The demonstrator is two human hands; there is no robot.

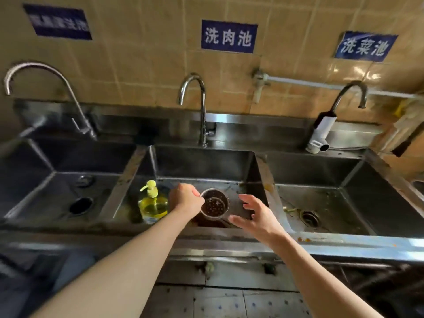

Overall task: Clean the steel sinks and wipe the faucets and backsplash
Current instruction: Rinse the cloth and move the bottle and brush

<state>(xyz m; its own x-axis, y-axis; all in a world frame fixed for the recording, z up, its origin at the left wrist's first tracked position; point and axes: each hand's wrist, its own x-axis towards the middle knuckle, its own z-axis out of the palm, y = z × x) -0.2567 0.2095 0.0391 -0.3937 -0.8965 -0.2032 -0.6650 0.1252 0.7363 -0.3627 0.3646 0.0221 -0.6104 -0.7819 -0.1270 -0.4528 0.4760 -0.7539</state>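
steel strainer cup [214, 204] pinched by left hand [187, 198] over middle sink [202, 164]; dark gunk inside.

The far-left sign [57, 22] is blurred and its characters cannot be read. The left sink [27, 180] is cut off by the picture's left edge, the right sink [390, 198] by the right edge. The middle sink [202, 164] drain is hidden behind the strainer basket [214, 204] and left hand [187, 199]
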